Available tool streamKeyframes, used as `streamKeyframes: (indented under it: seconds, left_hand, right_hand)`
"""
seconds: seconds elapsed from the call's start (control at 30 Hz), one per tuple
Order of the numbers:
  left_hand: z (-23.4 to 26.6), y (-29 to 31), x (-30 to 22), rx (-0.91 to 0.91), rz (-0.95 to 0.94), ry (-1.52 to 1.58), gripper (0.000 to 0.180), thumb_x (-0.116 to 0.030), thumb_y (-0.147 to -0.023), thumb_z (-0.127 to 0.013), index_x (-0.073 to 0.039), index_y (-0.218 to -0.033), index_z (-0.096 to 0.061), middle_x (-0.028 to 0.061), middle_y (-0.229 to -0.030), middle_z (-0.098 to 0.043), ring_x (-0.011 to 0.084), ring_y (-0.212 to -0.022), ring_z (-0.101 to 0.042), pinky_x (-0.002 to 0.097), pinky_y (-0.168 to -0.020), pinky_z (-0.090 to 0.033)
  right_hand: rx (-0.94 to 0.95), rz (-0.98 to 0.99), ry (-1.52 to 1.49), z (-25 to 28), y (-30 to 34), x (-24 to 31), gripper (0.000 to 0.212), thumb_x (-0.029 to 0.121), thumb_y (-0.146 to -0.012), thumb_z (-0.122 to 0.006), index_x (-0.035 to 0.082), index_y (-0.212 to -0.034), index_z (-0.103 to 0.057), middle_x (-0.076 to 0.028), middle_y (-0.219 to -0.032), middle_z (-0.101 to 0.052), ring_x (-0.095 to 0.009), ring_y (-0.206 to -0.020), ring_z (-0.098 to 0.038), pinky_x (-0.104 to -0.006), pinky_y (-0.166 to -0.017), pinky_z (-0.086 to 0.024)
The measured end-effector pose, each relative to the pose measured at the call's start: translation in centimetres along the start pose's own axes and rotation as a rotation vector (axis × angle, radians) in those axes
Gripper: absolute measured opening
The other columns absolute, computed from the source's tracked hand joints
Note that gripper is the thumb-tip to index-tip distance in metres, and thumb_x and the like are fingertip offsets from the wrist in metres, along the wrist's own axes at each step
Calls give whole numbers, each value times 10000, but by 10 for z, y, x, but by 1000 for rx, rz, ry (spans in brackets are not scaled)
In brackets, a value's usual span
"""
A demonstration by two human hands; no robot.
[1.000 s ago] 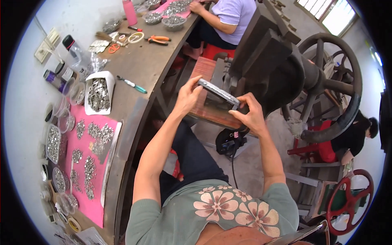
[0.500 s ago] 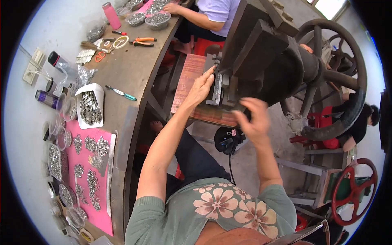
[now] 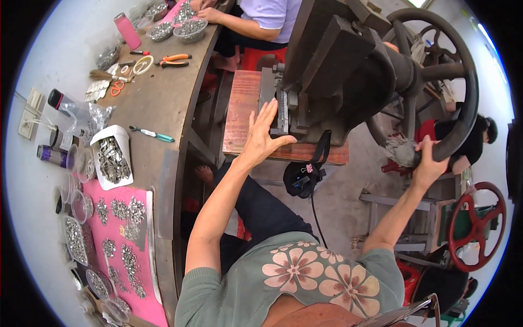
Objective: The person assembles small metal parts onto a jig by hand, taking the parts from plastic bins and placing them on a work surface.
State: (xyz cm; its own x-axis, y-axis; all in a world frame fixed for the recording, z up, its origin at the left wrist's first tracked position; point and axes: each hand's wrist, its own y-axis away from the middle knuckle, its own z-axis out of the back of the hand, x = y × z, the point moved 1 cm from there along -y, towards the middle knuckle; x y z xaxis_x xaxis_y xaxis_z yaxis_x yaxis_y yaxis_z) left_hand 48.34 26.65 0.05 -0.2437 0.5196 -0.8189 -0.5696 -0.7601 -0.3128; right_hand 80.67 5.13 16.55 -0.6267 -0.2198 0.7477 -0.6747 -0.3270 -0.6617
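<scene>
A dark, heavy hand press (image 3: 348, 76) stands in front of me on a reddish wooden board (image 3: 239, 109). My left hand (image 3: 260, 139) lies beside the narrow metal fixture (image 3: 283, 111) at the foot of the press, fingers stretched out and thumb spread. I see nothing held in it. My right hand (image 3: 430, 161) grips the lower rim of the large dark handwheel (image 3: 472, 98), close to a bundle of pale rag (image 3: 400, 151) tied around the rim.
Along the left runs a workbench (image 3: 163, 103) with a white tub of metal pieces (image 3: 129, 158), a pink mat (image 3: 155, 313) bearing small metal parts, pliers (image 3: 173, 61) and a toothbrush (image 3: 152, 134). A co-worker (image 3: 267, 19) sits beyond. A red handwheel (image 3: 476, 226) stands at right.
My right hand has moved from beside the press out to the right and closed on the handwheel. My left hand has drawn back slightly along the fixture, its thumb now spread. The view has shifted.
</scene>
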Motion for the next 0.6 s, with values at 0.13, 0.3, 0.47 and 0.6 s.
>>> streamKeyframes:
  seconds: [0.13,0.3,0.47,0.6]
  left_hand:
    - [3,-14,-2,4,-25,-92,1146,-582,-712,-830,0,-1564,-331,196,-1627,-336,390,-1537,-227,588,-1230,-93]
    - [-1,-36,-5,42,-49,-162,1126,-568,-694,-841,1,-1545,-371,184,-1611,-371,408,-1527,-240,616,-1220,-99]
    - [1,-42,1,44,-29,-149,1112,-557,-700,-842,0,-1542,-377,185,-1607,-376,403,-1529,-237,618,-1221,-95]
    - [-1,-45,-2,53,-45,-152,1089,-547,-712,-838,3,-1535,-385,183,-1603,-383,399,-1528,-239,613,-1224,-94]
  right_hand:
    - [217,-42,150,2,-70,62,322,159,-907,-747,-35,-1109,-588,-65,-836,-576,-122,-589,-552,-259,-563,-429]
    - [532,-194,206,6,-178,76,254,252,-965,-679,32,-959,-553,-24,-706,-527,-119,-564,-509,-249,-579,-425]
    - [452,-192,92,-15,-169,84,224,217,-989,-642,10,-987,-557,-22,-678,-522,-121,-560,-516,-260,-584,-447]
    - [128,125,130,12,-61,34,217,127,-974,-660,-19,-1090,-550,-65,-760,-589,-121,-573,-570,-269,-562,-491]
